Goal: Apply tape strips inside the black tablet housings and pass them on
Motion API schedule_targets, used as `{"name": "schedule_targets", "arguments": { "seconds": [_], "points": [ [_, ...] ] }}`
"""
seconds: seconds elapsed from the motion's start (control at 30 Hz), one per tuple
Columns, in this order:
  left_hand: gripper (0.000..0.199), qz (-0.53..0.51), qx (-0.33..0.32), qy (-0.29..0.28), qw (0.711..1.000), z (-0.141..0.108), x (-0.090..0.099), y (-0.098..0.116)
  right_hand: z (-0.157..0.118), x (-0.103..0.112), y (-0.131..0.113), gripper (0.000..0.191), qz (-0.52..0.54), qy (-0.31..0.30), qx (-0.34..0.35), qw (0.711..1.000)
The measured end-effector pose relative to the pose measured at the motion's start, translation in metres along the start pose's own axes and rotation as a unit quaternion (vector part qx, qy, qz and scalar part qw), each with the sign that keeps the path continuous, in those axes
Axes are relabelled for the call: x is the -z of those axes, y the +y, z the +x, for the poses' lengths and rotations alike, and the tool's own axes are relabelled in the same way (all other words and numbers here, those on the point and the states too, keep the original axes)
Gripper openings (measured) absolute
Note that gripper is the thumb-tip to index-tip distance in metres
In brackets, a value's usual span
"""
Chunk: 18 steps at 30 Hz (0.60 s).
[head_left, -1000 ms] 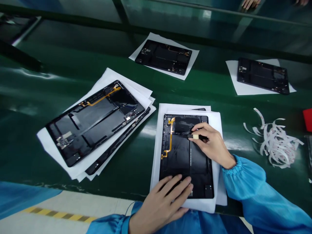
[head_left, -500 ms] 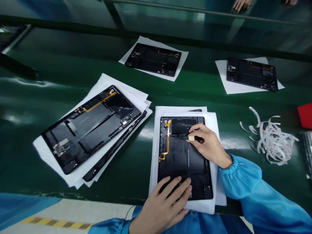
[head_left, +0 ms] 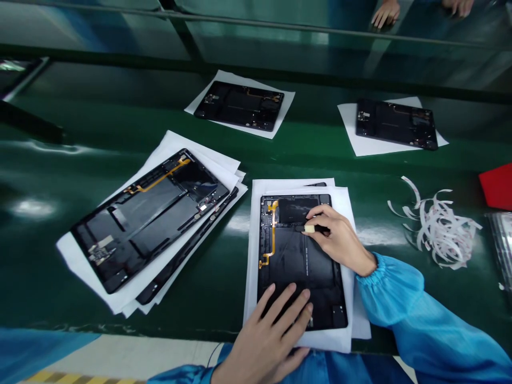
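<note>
Black tablet rear housing [head_left: 298, 272] lying on white paper sheets [head_left: 251, 266] on a green conveyor belt [head_left: 208, 314]. Right hand [head_left: 340, 242] pinches a small cream-tipped tool [head_left: 309, 228] in a narrow grip at the housing's upper part; left hand [head_left: 266, 341] lies open, fingers spread, on its lower part.

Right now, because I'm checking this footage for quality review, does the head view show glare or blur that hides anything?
In the head view, bright glare patches sit on the green conveyor belt but cover no part; the black tablet back panel at centre stays fairly sharp, with some wide-lens bending toward the frame edges.
</note>
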<state>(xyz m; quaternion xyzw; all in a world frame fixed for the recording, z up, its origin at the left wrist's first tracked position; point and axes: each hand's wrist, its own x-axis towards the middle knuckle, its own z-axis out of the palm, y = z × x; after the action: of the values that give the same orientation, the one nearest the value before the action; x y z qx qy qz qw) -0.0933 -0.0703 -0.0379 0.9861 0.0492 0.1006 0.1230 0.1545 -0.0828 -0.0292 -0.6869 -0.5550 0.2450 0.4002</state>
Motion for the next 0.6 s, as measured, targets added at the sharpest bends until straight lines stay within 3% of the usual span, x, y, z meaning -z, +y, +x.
{"name": "schedule_targets", "arguments": {
  "seconds": [0.6],
  "points": [
    [0.045,-0.001,-0.007,0.0,1.0,-0.0001,-0.0022,-0.0016,-0.0005,-0.0027,0.002,0.025,-0.004,0.0,0.006,1.0]
  ]
}}
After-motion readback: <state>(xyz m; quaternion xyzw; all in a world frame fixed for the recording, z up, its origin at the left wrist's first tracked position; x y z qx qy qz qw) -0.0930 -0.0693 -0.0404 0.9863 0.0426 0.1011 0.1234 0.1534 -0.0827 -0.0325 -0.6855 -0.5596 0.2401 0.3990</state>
